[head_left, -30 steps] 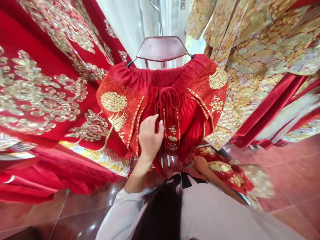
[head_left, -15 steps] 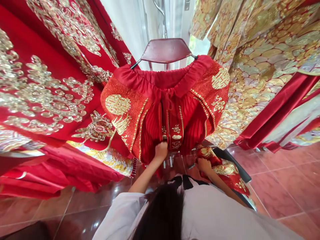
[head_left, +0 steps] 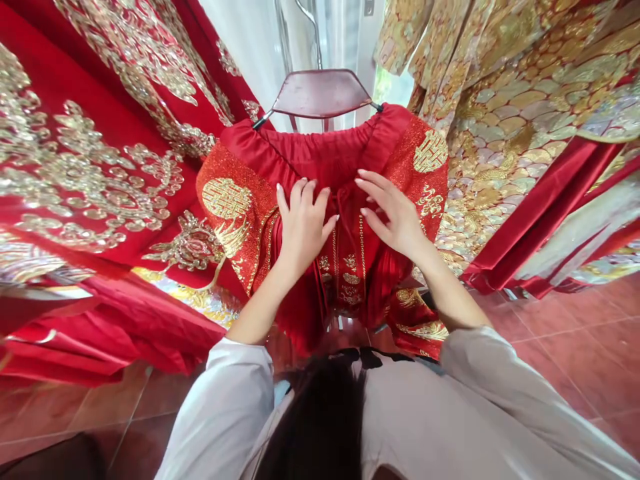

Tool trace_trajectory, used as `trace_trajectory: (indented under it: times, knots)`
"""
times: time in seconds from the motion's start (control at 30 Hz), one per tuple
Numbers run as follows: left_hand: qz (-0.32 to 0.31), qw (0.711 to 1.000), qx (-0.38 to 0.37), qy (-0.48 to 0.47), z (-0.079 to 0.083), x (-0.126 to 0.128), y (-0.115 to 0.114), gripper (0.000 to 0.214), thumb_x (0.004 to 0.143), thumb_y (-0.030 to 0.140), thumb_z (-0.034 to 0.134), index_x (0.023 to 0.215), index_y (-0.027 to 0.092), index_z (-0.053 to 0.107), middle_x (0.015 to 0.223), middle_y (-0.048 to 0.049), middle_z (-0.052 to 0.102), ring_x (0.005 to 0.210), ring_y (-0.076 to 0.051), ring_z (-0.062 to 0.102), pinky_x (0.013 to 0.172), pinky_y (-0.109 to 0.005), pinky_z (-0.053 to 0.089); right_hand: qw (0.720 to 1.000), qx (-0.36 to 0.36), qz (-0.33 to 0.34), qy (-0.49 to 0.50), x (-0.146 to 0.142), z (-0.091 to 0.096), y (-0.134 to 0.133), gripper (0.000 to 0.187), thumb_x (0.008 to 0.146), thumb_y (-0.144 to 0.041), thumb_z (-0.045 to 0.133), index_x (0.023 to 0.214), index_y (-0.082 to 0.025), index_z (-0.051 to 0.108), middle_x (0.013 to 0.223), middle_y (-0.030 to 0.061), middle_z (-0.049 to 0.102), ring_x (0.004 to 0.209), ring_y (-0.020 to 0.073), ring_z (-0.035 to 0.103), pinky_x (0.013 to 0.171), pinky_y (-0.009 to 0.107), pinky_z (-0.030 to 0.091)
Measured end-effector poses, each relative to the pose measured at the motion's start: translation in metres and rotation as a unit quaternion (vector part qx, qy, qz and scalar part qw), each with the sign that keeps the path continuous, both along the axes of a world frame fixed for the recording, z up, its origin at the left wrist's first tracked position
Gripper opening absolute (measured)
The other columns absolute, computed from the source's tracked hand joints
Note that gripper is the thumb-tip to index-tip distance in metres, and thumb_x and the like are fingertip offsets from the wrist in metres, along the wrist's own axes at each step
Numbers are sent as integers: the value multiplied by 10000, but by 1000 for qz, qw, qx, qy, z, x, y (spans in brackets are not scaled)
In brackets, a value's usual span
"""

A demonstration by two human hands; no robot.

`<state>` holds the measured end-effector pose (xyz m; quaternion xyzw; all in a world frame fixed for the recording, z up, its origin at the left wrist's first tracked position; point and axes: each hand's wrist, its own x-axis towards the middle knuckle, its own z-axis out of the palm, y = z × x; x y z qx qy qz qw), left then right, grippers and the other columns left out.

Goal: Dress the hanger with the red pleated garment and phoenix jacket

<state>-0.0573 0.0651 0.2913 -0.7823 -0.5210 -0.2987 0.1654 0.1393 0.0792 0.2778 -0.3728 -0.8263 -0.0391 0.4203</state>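
A red skirt [head_left: 233, 157] with a gathered waistband and gold embroidery hangs from a dark red hanger [head_left: 323, 93] with clips at both ends. My left hand [head_left: 304, 227] lies on the front of the skirt just below the waistband, fingers spread. To the right of the skirt's middle, my right hand [head_left: 393, 213] is at the same height, its fingers apart and partly bent; whether its fingertips touch the cloth I cannot tell. Neither hand grips anything. Between them runs a centre panel with gold beaded edges [head_left: 350, 260].
Red garments with silvery beadwork [head_left: 115, 180] hang close on the left. A gold scale-patterned garment [head_left: 510, 133] hangs on the right, near red and white cloth [head_left: 555, 220]. Low down lies another red embroidered cloth [head_left: 417, 320]. The floor [head_left: 580, 340] is reddish tile.
Both hands have risen from low by the skirt to just under its waistband. My left hand has opened from a closed grip; my right has left the lower embroidered cloth.
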Motion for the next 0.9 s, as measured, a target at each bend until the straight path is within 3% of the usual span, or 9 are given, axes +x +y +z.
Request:
trace_trajectory:
  times: [0.1,0.2,0.27,0.33,0.43,0.53,0.67,0.77,0.9]
  knots:
    - [-46,997,-33,46,-12,0,-4,262,846,214,598,1105,192,630,1329,-140,501,1310,-342,371,1098,-678,125,995,-58,83,-25,-12,2,21,654,932,-506,413,1481,-175,278,1369,115,490,935,172,618,797,305,518]
    - [-100,989,-65,88,-27,-8,-16,99,827,226,635,903,214,697,1326,-104,513,1296,-349,386,1062,-723,129,984,-119,129,-12,-12,-7,19,741,924,-561,410,1497,-131,219,1093,90,643,694,120,588,660,240,479]
    - [-131,982,-83,111,-31,-18,-23,82,806,278,675,811,207,716,1355,-100,494,1305,-370,366,1054,-731,117,974,-151,171,-5,-10,-11,5,672,955,-545,344,1475,-124,287,828,28,661,579,94,533,611,209,433]
    - [-155,975,-101,123,-30,-28,-28,146,801,340,685,771,203,727,1389,-95,467,1320,-380,340,1062,-719,106,970,-171,173,-28,-12,-14,-13,558,973,-502,328,1370,-137,474,655,-7,609,517,81,487,578,190,375]
    - [-189,962,-142,136,-23,-39,-33,220,828,394,653,726,215,731,1418,-62,448,1368,-383,258,1066,-704,72,976,-178,113,-62,-23,-20,-31,395,964,-406,409,1079,-144,683,651,12,615,513,72,470,557,190,300]
    - [-216,949,-177,149,-14,-44,-36,254,838,405,642,692,212,717,1372,-47,500,1390,-388,206,1064,-678,71,973,-222,68,-16,-41,-33,-32,321,947,-329,451,1024,-146,704,681,16,640,522,72,478,561,189,298]
    - [-157,975,-127,93,-8,-37,-32,199,930,286,514,899,188,685,1277,-89,555,1172,-273,496,997,-501,269,964,-253,-42,77,-60,-51,-18,304,909,-283,501,1088,-124,688,728,44,674,546,103,519,591,207,355]
    - [-67,989,-87,98,-12,-23,-23,263,928,197,487,1167,130,573,1264,-164,541,1056,-273,528,858,-422,330,960,-239,-76,128,-68,-58,-9,304,899,-284,509,1086,-123,687,747,56,676,587,128,548,632,227,388]
    - [-9,986,-88,140,-18,-13,-14,213,925,99,411,1010,100,606,986,-154,618,947,-292,514,778,-409,318,944,-250,-29,215,-76,-61,-2,280,894,-300,525,1027,-119,692,647,22,630,565,116,528,618,223,387]
